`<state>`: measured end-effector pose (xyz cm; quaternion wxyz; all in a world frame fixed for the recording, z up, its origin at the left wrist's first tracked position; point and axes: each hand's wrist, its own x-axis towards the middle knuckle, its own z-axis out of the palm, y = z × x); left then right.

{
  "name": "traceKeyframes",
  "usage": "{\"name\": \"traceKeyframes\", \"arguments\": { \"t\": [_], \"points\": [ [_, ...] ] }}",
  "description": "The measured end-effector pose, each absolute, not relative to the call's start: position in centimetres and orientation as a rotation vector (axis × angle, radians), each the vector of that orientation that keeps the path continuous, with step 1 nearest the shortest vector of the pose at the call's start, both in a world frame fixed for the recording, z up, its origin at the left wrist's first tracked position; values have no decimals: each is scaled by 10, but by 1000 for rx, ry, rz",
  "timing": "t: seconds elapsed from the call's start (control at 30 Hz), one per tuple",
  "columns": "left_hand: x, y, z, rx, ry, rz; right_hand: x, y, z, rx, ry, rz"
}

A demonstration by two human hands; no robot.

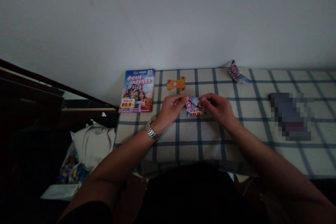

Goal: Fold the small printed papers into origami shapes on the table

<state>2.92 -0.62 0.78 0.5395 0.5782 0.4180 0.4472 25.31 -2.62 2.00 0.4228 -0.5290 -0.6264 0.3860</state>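
Between my two hands is a small folded flyer [195,107], printed in blue, pink and red with part of a price showing. My left hand [173,109], with a metal watch at the wrist, pinches its upper left edge. The upper right edge is gripped by my right hand [218,108], thumb on top. The fingers beneath the paper are hidden. A stack of flyers [137,91] with the same kind of print lies to the left. Behind my hands is a flat brown teddy bear figure [176,83]. Another folded flyer [236,73] stands bent near the wall on the right.
A checked cloth [178,143] covers the surface under my hands, which runs along a pale wall [168,21]. On the right lies a blurred-out dark object [291,117]. White bags [93,141] sit below the left edge, near dark furniture [28,98].
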Motion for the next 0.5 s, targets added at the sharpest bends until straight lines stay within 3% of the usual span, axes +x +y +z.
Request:
{"name": "traceKeyframes", "arguments": {
  "t": [0.5],
  "points": [
    [31, -6, 7, 1415, 935, 1054, 255, -25, 19, -1342, -1584, 951]
  ]
}}
